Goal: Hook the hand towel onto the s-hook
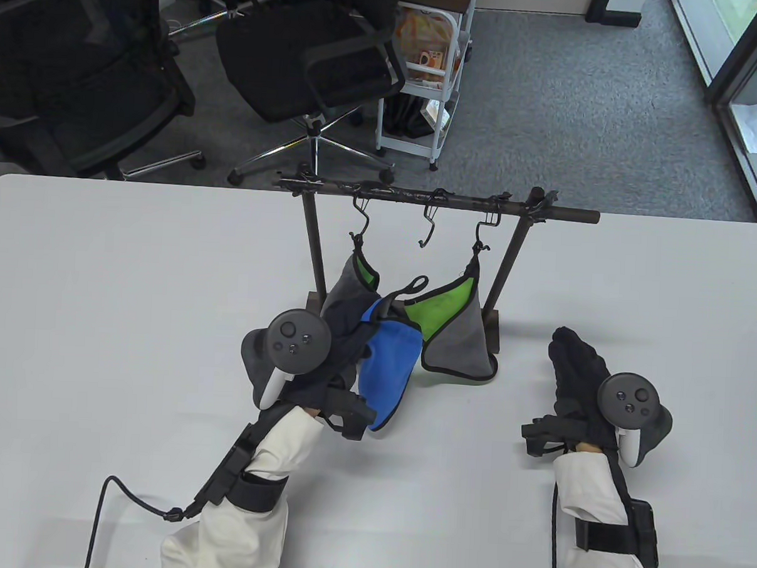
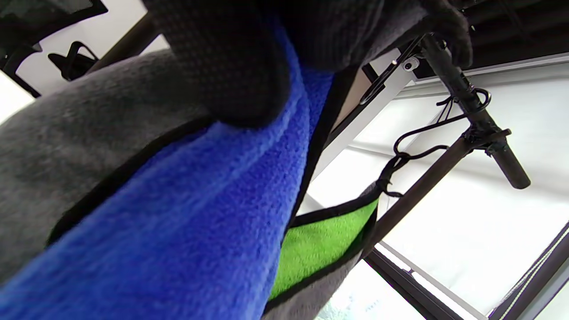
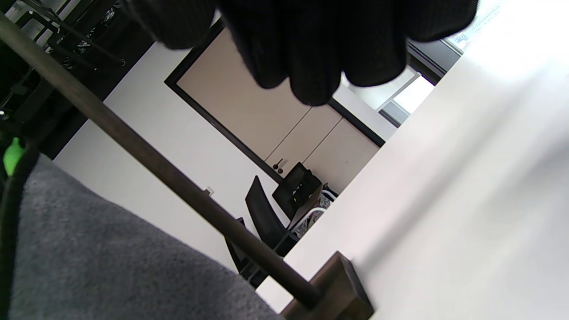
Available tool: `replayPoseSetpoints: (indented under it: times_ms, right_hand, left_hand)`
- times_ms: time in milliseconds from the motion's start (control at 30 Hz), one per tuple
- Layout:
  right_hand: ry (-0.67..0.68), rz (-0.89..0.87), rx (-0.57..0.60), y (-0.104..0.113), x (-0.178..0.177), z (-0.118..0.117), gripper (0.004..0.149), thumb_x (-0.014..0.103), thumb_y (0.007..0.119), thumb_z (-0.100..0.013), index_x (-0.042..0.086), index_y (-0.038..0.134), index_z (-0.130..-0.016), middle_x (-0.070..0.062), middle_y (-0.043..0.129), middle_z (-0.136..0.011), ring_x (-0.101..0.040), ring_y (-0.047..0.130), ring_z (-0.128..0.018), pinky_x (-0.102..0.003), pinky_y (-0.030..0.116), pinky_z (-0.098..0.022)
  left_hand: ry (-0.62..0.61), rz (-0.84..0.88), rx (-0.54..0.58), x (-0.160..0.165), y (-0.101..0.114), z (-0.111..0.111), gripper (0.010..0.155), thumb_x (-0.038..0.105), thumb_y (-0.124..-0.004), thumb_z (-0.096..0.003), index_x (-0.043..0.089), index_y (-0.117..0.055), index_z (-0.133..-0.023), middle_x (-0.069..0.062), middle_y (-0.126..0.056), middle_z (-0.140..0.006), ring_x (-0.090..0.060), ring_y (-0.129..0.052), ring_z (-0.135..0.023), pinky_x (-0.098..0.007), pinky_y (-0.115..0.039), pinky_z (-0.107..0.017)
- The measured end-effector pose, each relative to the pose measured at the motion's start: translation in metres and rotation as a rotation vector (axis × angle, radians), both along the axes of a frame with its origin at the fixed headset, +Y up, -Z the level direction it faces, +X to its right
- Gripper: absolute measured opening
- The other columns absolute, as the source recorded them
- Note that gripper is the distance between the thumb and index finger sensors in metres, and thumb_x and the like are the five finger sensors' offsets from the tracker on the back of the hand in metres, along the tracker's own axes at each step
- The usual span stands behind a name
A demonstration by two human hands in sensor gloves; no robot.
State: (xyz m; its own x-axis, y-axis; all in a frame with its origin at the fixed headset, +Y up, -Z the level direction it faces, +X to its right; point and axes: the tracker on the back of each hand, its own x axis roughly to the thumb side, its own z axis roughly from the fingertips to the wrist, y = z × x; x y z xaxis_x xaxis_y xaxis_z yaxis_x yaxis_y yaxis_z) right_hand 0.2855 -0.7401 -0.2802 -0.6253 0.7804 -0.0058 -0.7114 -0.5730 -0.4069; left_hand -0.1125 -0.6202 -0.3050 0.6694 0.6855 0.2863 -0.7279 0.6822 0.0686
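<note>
A dark rack [image 1: 438, 200] stands on the white table [image 1: 102, 284] with three S-hooks. The left hook [image 1: 361, 215] and the right hook [image 1: 483, 229] each carry a grey-and-green towel [image 1: 458, 325]. The middle hook [image 1: 428, 226] is bare. My left hand [image 1: 344, 351] grips a blue towel [image 1: 387, 372] below the rack, lifted off the table; its black loop [image 1: 409, 288] sticks up toward the middle hook. In the left wrist view my fingers [image 2: 231, 66] press on the blue towel [image 2: 178, 222]. My right hand [image 1: 575, 368] rests flat on the table, holding nothing; its fingertips [image 3: 311, 66] show in the right wrist view.
The rack's right post [image 1: 508, 264] and wooden foot [image 3: 333, 289] stand just left of my right hand. Office chairs [image 1: 313, 61] and a white cart [image 1: 425, 79] are on the carpet beyond the table's far edge.
</note>
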Motion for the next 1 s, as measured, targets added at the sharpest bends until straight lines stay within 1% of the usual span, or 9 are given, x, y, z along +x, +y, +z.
replayPoseSetpoints:
  times_ms: [133, 300, 600, 1000]
  right_hand:
    - [0.002, -0.004, 0.000, 0.000, 0.001, 0.000, 0.054, 0.039, 0.063, -0.059, 0.005, 0.069, -0.101, -0.027, 0.077, -0.093, -0.049, 0.067, -0.087, -0.067, 0.051, -0.066]
    - [0.005, -0.029, 0.006, 0.000, 0.002, 0.000, 0.054, 0.039, 0.063, -0.059, 0.005, 0.070, -0.101, -0.027, 0.077, -0.093, -0.049, 0.067, -0.087, -0.067, 0.051, -0.066]
    - [0.000, -0.033, 0.006, 0.000, 0.003, 0.000, 0.054, 0.039, 0.063, -0.059, 0.005, 0.069, -0.101, -0.027, 0.077, -0.093, -0.049, 0.067, -0.087, -0.067, 0.051, -0.066]
    - [-0.003, -0.035, 0.004, 0.000, 0.004, 0.001, 0.054, 0.039, 0.063, -0.059, 0.005, 0.070, -0.101, -0.027, 0.077, -0.093, -0.049, 0.067, -0.087, -0.067, 0.051, -0.066]
  left_hand:
    - [-0.002, 0.015, -0.006, 0.004, 0.009, -0.005, 0.044, 0.031, -0.077, -0.0525, 0.020, -0.084, -0.094, -0.010, -0.091, -0.090, -0.012, -0.106, -0.066, -0.010, -0.098, -0.038]
    - [0.013, 0.010, -0.014, 0.009, 0.012, -0.012, 0.044, 0.033, -0.075, -0.0534, 0.020, -0.083, -0.095, -0.011, -0.091, -0.090, -0.013, -0.106, -0.066, -0.010, -0.098, -0.038]
    - [0.018, 0.021, -0.048, 0.015, 0.007, -0.021, 0.045, 0.035, -0.073, -0.0540, 0.019, -0.083, -0.095, -0.011, -0.091, -0.089, -0.013, -0.105, -0.066, -0.011, -0.098, -0.038]
    - [0.022, 0.006, -0.079, 0.015, -0.002, -0.025, 0.045, 0.035, -0.073, -0.0540, 0.018, -0.083, -0.095, -0.011, -0.092, -0.089, -0.014, -0.105, -0.065, -0.012, -0.097, -0.038]
